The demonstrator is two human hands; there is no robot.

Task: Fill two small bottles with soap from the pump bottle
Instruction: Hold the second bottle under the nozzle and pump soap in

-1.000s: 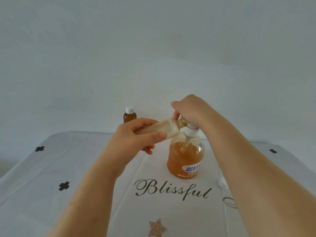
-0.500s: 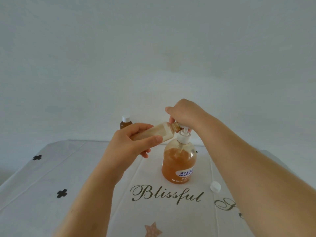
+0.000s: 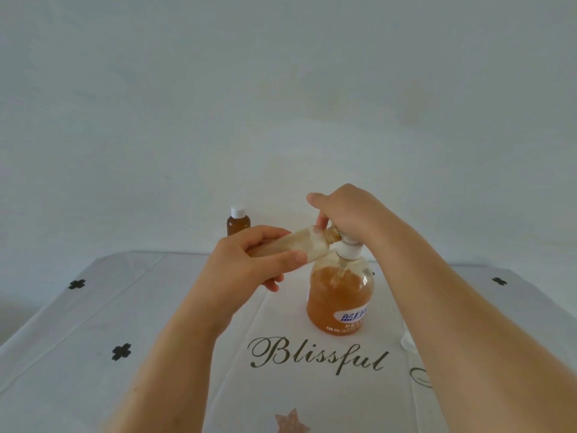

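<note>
Amber pump bottle (image 3: 340,295): getting pressed down again.
Right hand (image 3: 346,210): curling over its top, pushing.
Left hand (image 3: 246,267): gripping tilted small bottle (image 3: 309,242), probably catching another squirt.

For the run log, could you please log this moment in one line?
left hand: holds small bottle sideways, mouth at pump bottle spout | right hand: grips its head | capped bottle: upright behind
</note>
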